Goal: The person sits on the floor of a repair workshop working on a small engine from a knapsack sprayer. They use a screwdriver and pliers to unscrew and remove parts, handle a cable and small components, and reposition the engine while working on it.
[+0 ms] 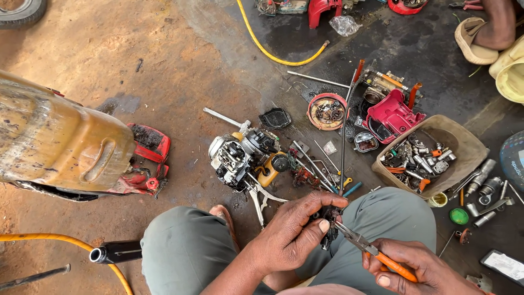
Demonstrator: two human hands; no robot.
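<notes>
My left hand (289,229) pinched a small black engine part (329,218) above my knees, fingers clamped around it. My right hand (417,270) gripped orange-handled needle-nose pliers (367,247), whose tips met the part. The stripped engine (245,155) lay just ahead.

The person sits with both knees bent up and apart, the forearms reaching in between them. The left hand (292,232) is curled, thumb pressed across the front and fingers wrapped over the top of what it grips, wrist bent slightly inward. The right hand (415,270) lies lower and just beside it, palm turned up, fingers closed around orange handles, thumb resting along them.
</notes>
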